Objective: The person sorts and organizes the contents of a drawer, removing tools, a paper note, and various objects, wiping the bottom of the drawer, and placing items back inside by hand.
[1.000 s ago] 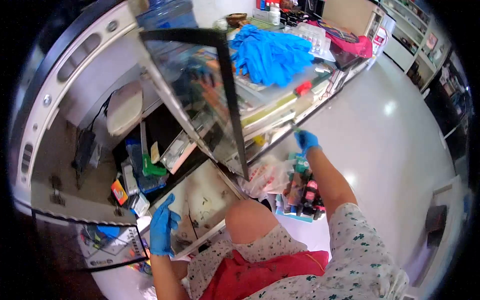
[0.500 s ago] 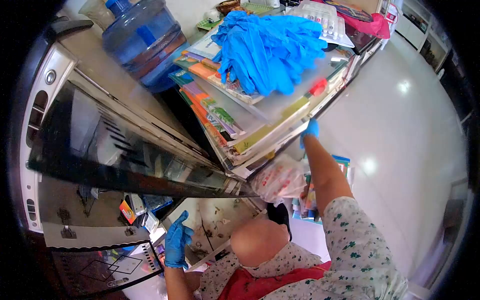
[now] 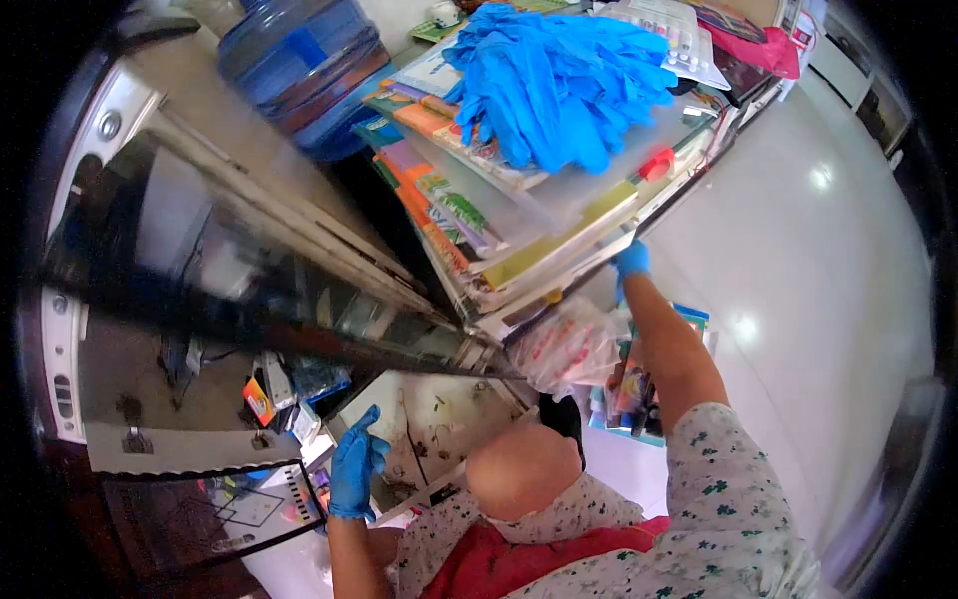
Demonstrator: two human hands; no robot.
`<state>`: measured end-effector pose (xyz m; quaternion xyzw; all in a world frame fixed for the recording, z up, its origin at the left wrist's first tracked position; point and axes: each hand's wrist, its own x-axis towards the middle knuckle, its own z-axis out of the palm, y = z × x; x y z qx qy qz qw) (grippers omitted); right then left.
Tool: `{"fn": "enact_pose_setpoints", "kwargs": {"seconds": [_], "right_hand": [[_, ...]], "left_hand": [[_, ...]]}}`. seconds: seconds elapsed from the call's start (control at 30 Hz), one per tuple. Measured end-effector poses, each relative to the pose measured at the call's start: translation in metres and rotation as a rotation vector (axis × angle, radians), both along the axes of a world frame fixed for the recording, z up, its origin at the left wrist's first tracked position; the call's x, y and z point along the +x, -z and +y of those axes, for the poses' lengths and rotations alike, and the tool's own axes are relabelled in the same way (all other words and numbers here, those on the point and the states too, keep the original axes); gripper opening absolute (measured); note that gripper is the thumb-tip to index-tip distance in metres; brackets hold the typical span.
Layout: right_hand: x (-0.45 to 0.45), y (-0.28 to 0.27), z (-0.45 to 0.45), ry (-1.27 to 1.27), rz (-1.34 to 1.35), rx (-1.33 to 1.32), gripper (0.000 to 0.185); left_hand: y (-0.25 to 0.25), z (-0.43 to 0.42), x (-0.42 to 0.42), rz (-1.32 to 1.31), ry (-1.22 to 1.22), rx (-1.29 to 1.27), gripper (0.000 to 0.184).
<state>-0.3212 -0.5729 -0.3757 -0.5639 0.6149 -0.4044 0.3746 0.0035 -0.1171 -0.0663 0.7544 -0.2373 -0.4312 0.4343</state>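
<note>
My left hand, in a blue glove, is raised beside an open, stained compartment, with its fingers stretched out and nothing in them. My right hand, gloved in the same blue, reaches to the near edge of a cabinet top stacked with books. Its fingers are mostly hidden behind that edge, so I cannot see how they are closed. A pile of blue gloves lies on top of the books. Between my hands stands a tilted dark glass door, blurred along its length.
A large blue water bottle stands at the back left. Below the right arm are a clear plastic bag and several books on the floor. Small boxes sit behind the glass door. My bent knee is close to the compartment.
The view has shifted, so the book stack and water bottle sit a little higher and farther right. Both hands keep nearly the same pose and place.
</note>
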Motion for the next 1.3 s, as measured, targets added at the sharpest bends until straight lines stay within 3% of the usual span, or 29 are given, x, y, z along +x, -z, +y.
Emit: {"fn": "enact_pose_setpoints", "kwargs": {"seconds": [0.03,0.07,0.17,0.23,0.27,0.33,0.43,0.5,0.57,0.73,1.0,1.03,1.1,1.2,1.27,1.3], "right_hand": [[-0.010,0.002,0.008,-0.076,0.162,-0.064,0.026],[-0.023,0.006,0.022,-0.133,0.133,-0.063,0.024],[-0.017,-0.077,0.111,-0.057,-0.554,0.393,0.018],[-0.015,-0.140,0.160,-0.044,-0.512,0.548,0.015],[-0.020,-0.158,0.183,-0.067,-0.532,0.446,0.023],[-0.029,-0.183,0.201,-0.166,-0.518,0.502,0.022],[-0.018,-0.283,0.260,-0.270,-0.485,0.346,0.021],[0.000,-0.346,0.308,-0.478,-0.480,0.052,0.025],[0.014,-0.378,0.335,-0.622,-0.412,0.036,0.027],[0.074,-0.388,0.365,-1.045,-0.290,0.150,0.030],[0.173,-0.293,0.348,-1.263,-0.201,0.278,0.037],[0.176,-0.290,0.348,-1.265,-0.207,0.289,0.037],[0.181,-0.287,0.351,-1.218,0.091,-0.139,0.036],[0.191,-0.290,0.345,-1.157,0.037,-0.088,0.033],[0.197,-0.290,0.341,-1.130,-0.037,-0.013,0.033],[0.199,-0.289,0.338,-1.097,-0.107,0.048,0.032]], "left_hand": [[0.005,0.001,0.004,-0.025,0.010,0.031,0.040],[0.009,0.004,0.008,-0.050,0.012,0.066,0.040],[0.017,0.015,0.023,0.021,0.041,0.012,0.038],[0.023,0.023,0.031,0.022,-0.031,-0.127,0.037],[0.017,0.026,0.030,0.054,-0.131,-0.144,0.036],[0.037,0.037,0.051,0.002,-0.190,-0.199,0.038],[0.027,0.050,0.055,0.031,-0.287,-0.251,0.041],[0.029,0.063,0.059,0.034,-0.278,-0.304,0.043],[0.023,0.070,0.058,0.034,-0.287,-0.307,0.043],[0.025,0.085,0.059,-0.011,-0.239,-0.322,0.044],[0.034,0.091,0.057,-0.075,-0.192,-0.208,0.045],[0.044,0.089,0.059,-0.097,-0.185,-0.185,0.045],[0.080,0.093,0.076,-0.093,-0.098,-0.102,0.043],[0.157,0.085,0.113,-0.067,-0.005,0.024,0.039],[0.230,0.079,0.139,-0.823,0.328,0.323,0.042],[0.227,0.075,0.132,-0.819,0.333,0.333,0.042]]}}
